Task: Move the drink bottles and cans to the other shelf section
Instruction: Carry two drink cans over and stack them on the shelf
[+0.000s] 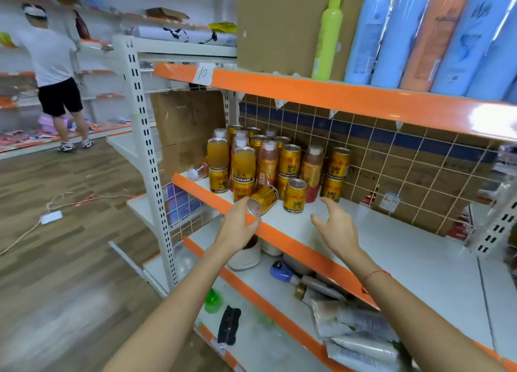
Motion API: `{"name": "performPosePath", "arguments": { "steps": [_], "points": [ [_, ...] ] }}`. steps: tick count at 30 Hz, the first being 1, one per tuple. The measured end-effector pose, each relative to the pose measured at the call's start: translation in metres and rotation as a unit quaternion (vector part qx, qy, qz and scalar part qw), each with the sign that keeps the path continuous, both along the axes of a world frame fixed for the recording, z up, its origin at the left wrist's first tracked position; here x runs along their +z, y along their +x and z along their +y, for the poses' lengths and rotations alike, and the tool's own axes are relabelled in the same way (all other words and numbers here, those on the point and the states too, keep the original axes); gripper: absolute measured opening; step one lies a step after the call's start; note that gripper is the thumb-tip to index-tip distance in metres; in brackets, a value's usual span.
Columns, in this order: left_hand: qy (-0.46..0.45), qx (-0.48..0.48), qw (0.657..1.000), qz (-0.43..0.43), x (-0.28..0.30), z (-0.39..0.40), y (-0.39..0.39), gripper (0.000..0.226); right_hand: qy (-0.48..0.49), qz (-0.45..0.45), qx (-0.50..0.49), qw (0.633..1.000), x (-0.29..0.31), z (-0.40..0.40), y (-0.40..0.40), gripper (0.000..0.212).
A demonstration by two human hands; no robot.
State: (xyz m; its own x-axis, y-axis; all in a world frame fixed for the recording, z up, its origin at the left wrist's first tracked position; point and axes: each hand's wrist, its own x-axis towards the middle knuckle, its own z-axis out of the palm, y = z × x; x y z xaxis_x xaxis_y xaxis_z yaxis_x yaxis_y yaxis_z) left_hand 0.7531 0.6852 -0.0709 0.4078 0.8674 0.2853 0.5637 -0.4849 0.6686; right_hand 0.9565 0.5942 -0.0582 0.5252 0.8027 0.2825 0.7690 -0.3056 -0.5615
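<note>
I am reaching both empty, spread hands toward frame centre, left hand point(237, 226) touching the tipped can point(261, 201), its long axis pointing at me, right hand point(337, 226) hovering farther off.

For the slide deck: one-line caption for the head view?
Left hand touches a tipped gold can at the shelf edge; open right hand hovers nearby.

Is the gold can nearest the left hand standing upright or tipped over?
Tipped over. The gold can lies on its side at the shelf edge, its round end facing the left hand; neighbouring cans stand upright.
</note>
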Motion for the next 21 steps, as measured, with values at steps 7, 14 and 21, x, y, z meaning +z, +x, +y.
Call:
{"name": "performPosePath", "arguments": {
  "steps": [7, 14, 21],
  "points": [
    [-0.004, 0.039, 0.998, -0.056, 0.010, 0.040, 0.017, 0.069, 0.008, 0.020, 0.012, 1.000, 0.003, 0.029, 0.031, 0.059],
    [0.001, 0.054, 0.996, -0.065, 0.015, 0.072, 0.019, 0.067, 0.021, 0.039, 0.035, 0.998, 0.000, 0.050, 0.040, 0.056],
    [-0.032, 0.050, 0.995, -0.081, 0.016, 0.101, 0.020, 0.075, -0.002, 0.064, 0.030, 0.998, -0.008, 0.072, 0.043, 0.054]
  ]
}}
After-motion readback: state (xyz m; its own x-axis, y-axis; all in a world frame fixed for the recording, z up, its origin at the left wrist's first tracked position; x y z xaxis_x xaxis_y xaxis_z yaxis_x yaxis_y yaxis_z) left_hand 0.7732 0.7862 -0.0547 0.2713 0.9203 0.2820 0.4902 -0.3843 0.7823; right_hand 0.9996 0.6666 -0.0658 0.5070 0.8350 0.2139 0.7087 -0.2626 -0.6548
